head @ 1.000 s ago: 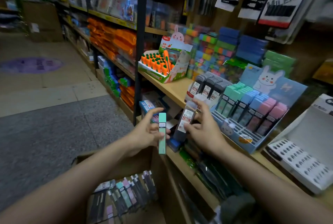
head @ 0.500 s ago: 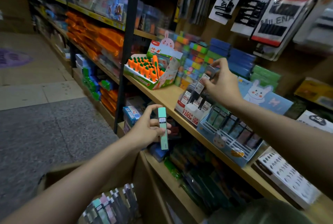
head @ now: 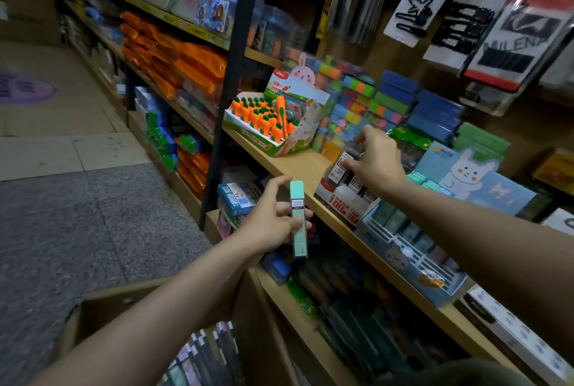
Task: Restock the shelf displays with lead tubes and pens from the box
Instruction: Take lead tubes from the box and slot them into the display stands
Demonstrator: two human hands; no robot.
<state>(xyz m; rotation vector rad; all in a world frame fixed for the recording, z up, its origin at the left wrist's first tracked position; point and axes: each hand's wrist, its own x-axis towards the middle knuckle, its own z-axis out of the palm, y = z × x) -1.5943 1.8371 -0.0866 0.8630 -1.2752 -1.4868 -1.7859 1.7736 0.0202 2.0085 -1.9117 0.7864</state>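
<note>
My left hand [head: 273,221] holds a mint-green lead tube [head: 298,219] upright in front of the wooden shelf [head: 298,165]. My right hand [head: 377,162] reaches over the red-and-white display of black lead tubes [head: 344,196] and pinches a black lead tube [head: 349,157] that stands in its back row. To the right of it sits a blue bunny display [head: 413,252] filled with pastel lead tubes. The cardboard box [head: 102,305] stands on the floor below my arms, with several lead tubes [head: 205,357] lying in it.
A carrot-pen display box [head: 273,121] stands left of the black tubes. Stacked coloured erasers [head: 366,100] fill the back of the shelf. Carded hair clips [head: 416,7] hang above. A white tray with holes [head: 521,333] sits at the far right. The grey aisle floor [head: 77,215] lies to the left.
My right hand carried the black tube from near my left hand up to the display and lowered it into the back row. My left hand kept holding the green tube.
</note>
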